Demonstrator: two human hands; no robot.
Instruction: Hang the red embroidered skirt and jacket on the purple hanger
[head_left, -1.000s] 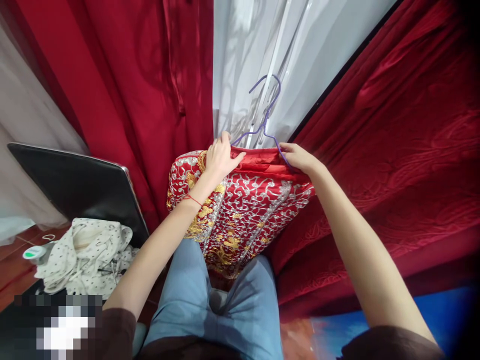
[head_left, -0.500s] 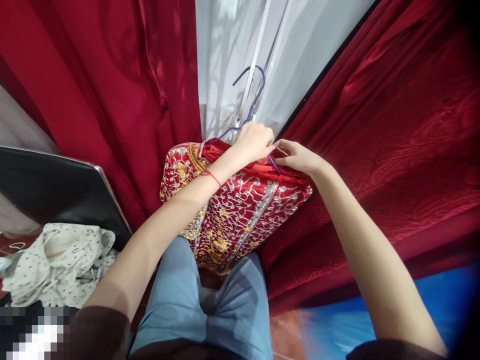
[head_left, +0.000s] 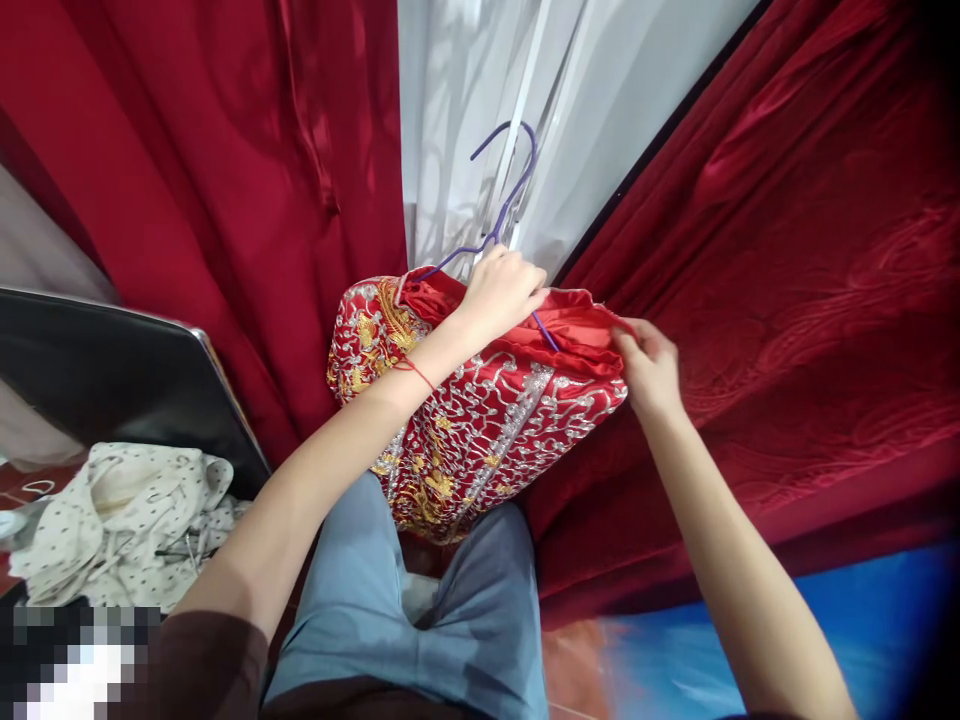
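Observation:
A red garment (head_left: 487, 430) with silver and gold embroidery hangs in front of my legs, its red lining showing at the top opening. Inside that opening sits a purple clothes hanger (head_left: 504, 205), hook upward, one arm under the garment's left shoulder and the other end showing in the opening. My left hand (head_left: 504, 285) is closed round the hanger just below its neck, a red string on the wrist. At the right end of the opening, my right hand (head_left: 651, 365) pinches the garment's edge; its fingertips are partly hidden by the cloth.
Dark red curtains (head_left: 787, 330) hang on the right, with another red curtain (head_left: 300, 150) on the left. Between them is white sheer fabric (head_left: 442, 120). A black panel (head_left: 120, 380) stands at left, beside a crumpled white spotted cloth (head_left: 127, 510).
My right hand has moved right, from beside my left hand to the far end of the opening, which now spreads wider. My left hand keeps its hold on the hanger.

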